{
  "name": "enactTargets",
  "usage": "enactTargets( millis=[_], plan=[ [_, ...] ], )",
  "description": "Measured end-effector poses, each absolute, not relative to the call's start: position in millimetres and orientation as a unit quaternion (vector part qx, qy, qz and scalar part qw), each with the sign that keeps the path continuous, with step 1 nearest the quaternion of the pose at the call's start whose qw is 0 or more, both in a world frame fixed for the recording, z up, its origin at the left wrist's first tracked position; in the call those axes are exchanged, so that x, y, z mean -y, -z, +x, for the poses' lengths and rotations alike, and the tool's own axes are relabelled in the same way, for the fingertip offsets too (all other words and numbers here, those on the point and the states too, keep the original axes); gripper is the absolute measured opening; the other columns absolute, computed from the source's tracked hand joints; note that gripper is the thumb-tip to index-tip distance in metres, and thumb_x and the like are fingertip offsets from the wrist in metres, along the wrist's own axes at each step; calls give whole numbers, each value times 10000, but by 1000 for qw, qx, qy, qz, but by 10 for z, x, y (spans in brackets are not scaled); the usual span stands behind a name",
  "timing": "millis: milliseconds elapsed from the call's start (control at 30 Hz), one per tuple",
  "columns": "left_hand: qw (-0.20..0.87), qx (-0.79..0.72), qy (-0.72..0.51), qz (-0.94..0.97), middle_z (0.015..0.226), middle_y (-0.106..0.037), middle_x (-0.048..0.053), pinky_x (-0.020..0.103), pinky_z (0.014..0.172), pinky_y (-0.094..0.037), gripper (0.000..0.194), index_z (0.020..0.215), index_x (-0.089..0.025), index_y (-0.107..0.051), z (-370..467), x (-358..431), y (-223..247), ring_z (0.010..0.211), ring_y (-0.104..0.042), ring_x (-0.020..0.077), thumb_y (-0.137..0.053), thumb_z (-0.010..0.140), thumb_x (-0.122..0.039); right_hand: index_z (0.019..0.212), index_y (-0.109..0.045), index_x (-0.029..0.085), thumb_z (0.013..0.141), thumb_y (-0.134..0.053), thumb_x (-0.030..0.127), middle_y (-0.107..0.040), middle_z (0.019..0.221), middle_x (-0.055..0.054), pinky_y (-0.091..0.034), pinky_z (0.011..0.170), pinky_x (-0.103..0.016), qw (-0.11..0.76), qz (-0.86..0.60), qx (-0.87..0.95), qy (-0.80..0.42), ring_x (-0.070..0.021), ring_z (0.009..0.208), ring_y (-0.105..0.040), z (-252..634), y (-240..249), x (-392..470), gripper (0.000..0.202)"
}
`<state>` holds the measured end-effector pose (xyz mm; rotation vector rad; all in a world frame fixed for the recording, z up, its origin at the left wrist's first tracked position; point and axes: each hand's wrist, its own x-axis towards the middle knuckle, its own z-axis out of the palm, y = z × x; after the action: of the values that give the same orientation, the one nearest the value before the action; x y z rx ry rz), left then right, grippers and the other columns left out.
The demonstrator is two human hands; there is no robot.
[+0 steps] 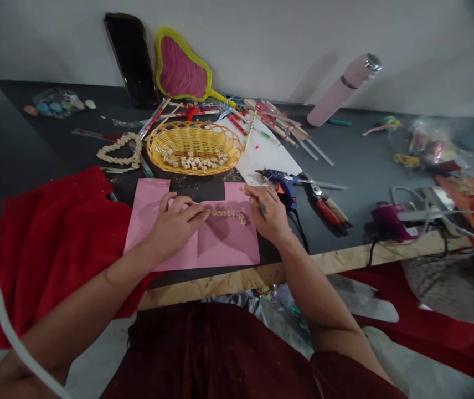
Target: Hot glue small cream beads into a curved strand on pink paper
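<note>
In the head view, touching the left end of a row of beige pieces with the fingertips of the left hand, near the center of the frame, being unable to tell whether pinching or merely pressing. Holding the right hand near the row's right end, right of center, bending its fingers loosely and hiding whether it is gripping anything. Seeing the row lying on pink paper, just below center. Seeing also a yellow basket containing loose pieces at upper center, a heart-shaped outline lying left of it, and a glue gun and pliers resting on the tabletop, right of center.
</note>
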<state>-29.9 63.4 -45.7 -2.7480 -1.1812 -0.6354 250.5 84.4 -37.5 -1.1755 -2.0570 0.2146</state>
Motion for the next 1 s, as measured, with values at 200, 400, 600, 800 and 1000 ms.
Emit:
enactTargets(
  millis=[200, 400, 600, 800, 1000],
  plan=[
    [72, 368, 219, -901, 1113, -748, 30, 477, 1086, -321, 315, 1231, -228, -664, -303, -632, 437, 1111, -527, 232, -427, 1043, -141, 1269, -641, 252, 997, -447, 142, -755, 1056, -63, -542, 902, -402, 388, -435, 809, -71, -218, 991, -675, 2511, 408, -879, 351],
    [80, 389, 214, -893, 1086, -744, 21, 472, 1063, -345, 344, 1178, -280, -710, -330, -641, 282, 1078, -555, 220, -424, 1037, -149, 1236, -652, 240, 994, -445, 120, -751, 1049, -68, -542, 905, -395, 399, -438, 801, -85, -217, 996, -674, 2508, 418, -890, 341],
    [60, 453, 203, -866, 1054, -743, 51, 484, 993, -410, 327, 1171, -272, -736, -484, -677, 119, 1078, -571, 267, -470, 1006, -176, 1204, -662, 232, 1035, -436, 193, -734, 960, -62, -542, 892, -398, 430, -454, 775, -91, -215, 945, -674, 2514, 408, -878, 286],
    [28, 421, 146, -895, 1121, -766, 20, 535, 1043, -330, 305, 1131, -301, -741, -556, -543, 145, 1092, -600, 273, -482, 1012, -192, 1189, -672, 231, 1042, -415, 225, -719, 961, -76, -551, 889, -419, 464, -457, 752, -103, -226, 947, -664, 2569, 415, -906, 296],
    [47, 409, 125, -903, 1146, -748, 69, 519, 1072, -326, 328, 1167, -272, -725, -561, -333, 53, 1087, -624, 260, -443, 1022, -188, 1145, -701, 225, 1001, -460, 165, -718, 1017, -93, -546, 900, -410, 426, -453, 779, -83, -232, 994, -644, 2628, 200, -604, 287]
  ],
)
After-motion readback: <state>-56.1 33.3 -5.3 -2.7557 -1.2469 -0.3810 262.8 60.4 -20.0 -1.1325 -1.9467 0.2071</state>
